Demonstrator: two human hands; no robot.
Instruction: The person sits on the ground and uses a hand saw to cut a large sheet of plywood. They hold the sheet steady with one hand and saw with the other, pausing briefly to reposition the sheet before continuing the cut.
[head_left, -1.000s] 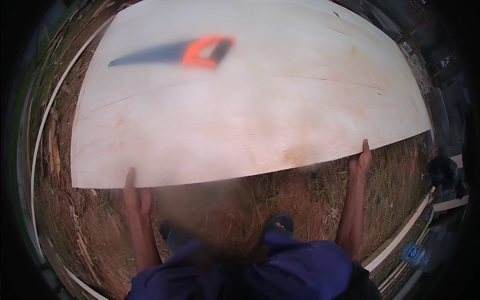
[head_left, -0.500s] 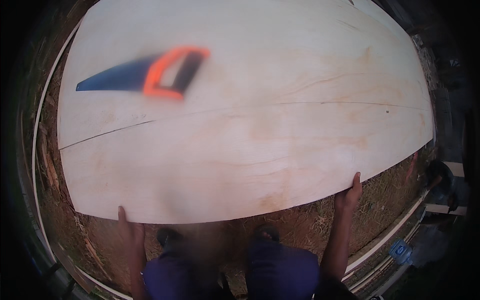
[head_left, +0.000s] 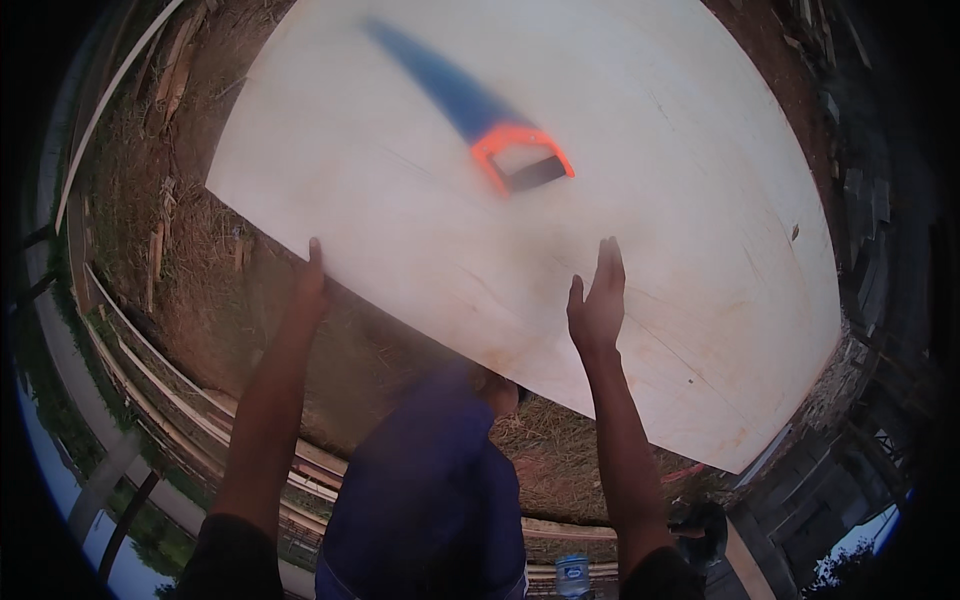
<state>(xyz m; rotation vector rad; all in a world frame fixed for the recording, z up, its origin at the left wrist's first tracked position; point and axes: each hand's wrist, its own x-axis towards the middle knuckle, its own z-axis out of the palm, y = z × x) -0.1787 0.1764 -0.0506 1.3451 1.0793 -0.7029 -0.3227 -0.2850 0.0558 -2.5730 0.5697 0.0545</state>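
A large pale plywood sheet (head_left: 640, 180) fills the upper part of the view, lying tilted over grassy ground. A handsaw with a dark blue blade and an orange handle (head_left: 505, 150) lies on it, blurred. My left hand (head_left: 312, 275) grips the sheet's near edge. My right hand (head_left: 598, 300) is open, fingers extended, palm against or just above the sheet's surface near that edge. My dark blue trouser leg (head_left: 430, 480) is raised below the sheet.
Dry grass and dirt (head_left: 200, 270) lie under and left of the sheet. Long wooden strips and planks (head_left: 170, 400) run along the lower left. A plastic bottle (head_left: 572, 575) sits at the bottom. Dark stacked materials (head_left: 860, 190) line the right side.
The sheet has swung round, its near edge now running diagonally. The saw slid from the left to the middle. My right hand left the edge and opened over the surface.
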